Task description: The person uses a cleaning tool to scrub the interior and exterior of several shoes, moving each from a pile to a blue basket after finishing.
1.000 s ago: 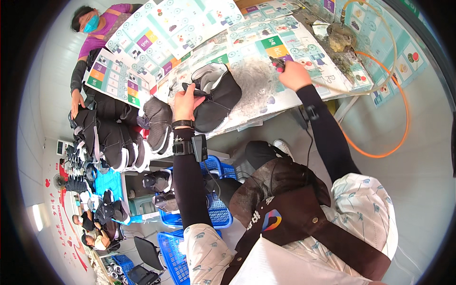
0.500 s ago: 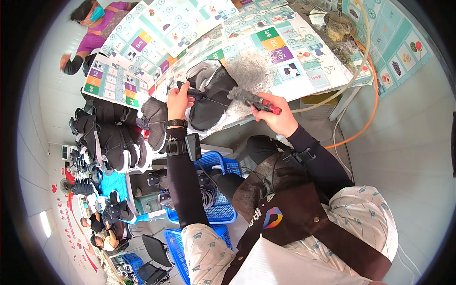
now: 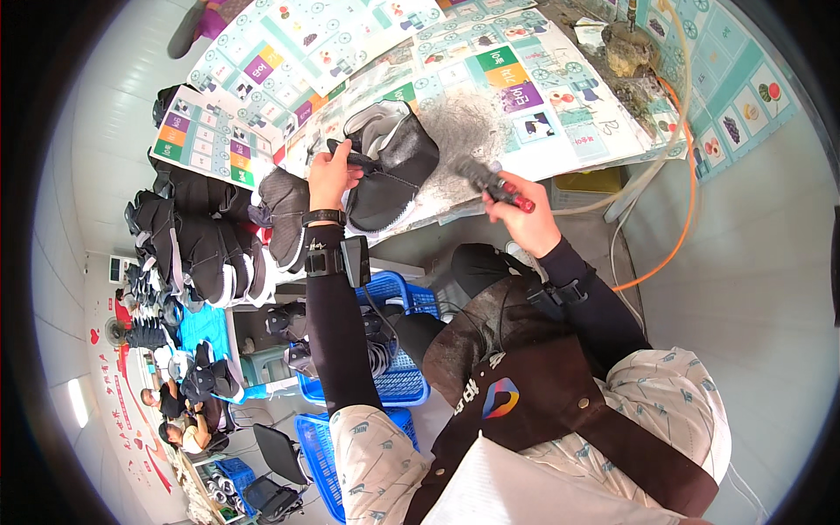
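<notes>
A black shoe upper (image 3: 391, 179) with a pale grey lining stands tilted at the table's near edge, its opening facing up and away. My left hand (image 3: 332, 178) pinches the upper's left edge between thumb and fingers. To its right, my right hand (image 3: 525, 217) is closed round the red and black handle of a brush (image 3: 484, 178). The brush's grey, caked head points up and left, blurred by motion, apart from the upper. Beneath it, the table's paper covering carries a dark grey smear (image 3: 457, 131).
More black shoe uppers (image 3: 210, 254) are heaped left of my left hand. Printed sheets cover the table (image 3: 560, 131). A crusted pot (image 3: 628, 54) stands at the back right, near an orange hose (image 3: 689, 210). Blue baskets (image 3: 404, 382) with shoe parts stand below. Other people sit far left.
My right hand has moved the brush right and away from the upper. My left hand keeps its hold while the upper has tipped slightly. The person at the far upper left has mostly left view.
</notes>
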A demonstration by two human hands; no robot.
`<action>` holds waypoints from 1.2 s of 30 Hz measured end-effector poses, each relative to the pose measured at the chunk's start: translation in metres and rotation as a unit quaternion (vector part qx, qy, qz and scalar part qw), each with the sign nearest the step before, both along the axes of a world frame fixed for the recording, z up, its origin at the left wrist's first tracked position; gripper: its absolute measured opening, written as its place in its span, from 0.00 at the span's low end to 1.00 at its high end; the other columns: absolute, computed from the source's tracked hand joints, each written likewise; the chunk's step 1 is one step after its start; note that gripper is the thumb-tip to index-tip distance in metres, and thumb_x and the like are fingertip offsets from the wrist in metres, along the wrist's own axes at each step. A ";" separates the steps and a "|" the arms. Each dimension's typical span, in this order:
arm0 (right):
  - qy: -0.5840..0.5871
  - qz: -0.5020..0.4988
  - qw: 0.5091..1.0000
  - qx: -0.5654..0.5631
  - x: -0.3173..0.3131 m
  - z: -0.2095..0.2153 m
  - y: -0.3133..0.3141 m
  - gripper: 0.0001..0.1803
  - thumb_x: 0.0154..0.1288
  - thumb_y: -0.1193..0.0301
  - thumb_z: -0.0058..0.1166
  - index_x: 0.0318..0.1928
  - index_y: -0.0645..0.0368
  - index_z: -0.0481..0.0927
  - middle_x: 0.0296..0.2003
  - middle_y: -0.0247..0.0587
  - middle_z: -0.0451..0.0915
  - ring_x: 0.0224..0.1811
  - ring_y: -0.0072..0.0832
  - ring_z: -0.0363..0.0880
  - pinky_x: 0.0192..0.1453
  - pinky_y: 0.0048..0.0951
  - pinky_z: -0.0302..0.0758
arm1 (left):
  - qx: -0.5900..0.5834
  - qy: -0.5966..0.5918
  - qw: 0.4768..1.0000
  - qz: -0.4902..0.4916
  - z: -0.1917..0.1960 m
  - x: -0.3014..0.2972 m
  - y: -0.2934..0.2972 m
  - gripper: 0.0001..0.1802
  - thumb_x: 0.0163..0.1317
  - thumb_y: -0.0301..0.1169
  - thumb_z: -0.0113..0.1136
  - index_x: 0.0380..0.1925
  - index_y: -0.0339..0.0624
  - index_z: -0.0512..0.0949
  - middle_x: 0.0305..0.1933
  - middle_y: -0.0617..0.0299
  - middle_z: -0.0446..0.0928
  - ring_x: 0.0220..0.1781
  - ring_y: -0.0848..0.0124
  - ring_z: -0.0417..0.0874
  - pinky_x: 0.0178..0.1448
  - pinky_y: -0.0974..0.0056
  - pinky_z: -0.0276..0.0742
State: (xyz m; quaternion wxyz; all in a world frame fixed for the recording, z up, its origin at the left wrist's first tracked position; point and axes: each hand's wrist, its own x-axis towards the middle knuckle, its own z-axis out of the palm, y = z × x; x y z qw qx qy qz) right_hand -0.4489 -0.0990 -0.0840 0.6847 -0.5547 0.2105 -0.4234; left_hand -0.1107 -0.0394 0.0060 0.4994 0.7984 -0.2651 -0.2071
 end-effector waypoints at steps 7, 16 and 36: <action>0.043 0.027 0.999 0.016 -0.011 -0.013 -0.010 0.07 0.58 0.80 0.58 0.38 0.69 0.80 0.27 0.37 0.81 0.27 0.22 0.79 0.34 0.27 0.74 | 0.008 0.009 1.000 -0.009 0.007 -0.007 -0.002 0.26 0.73 0.47 0.63 0.42 0.28 0.73 0.33 0.46 0.86 0.29 0.62 0.91 0.28 0.64 0.85; 0.045 0.032 0.998 0.015 -0.038 0.013 -0.016 0.19 0.63 0.83 0.57 0.55 0.65 0.81 0.40 0.31 0.89 0.29 0.13 0.76 0.28 0.19 0.70 | 0.080 -0.424 0.896 -0.107 0.080 0.021 0.013 0.20 0.72 0.35 0.56 0.55 0.30 0.77 0.39 0.43 0.87 0.34 0.54 0.92 0.36 0.56 0.87; 0.119 0.074 0.982 -0.130 -0.038 0.006 0.010 0.11 0.59 0.77 0.61 0.44 0.65 0.80 0.32 0.46 0.85 0.34 0.36 0.85 0.43 0.33 0.77 | 0.281 -0.330 0.877 -0.208 0.045 0.054 -0.038 0.24 0.71 0.44 0.61 0.58 0.37 0.78 0.36 0.56 0.84 0.26 0.69 0.86 0.32 0.64 0.83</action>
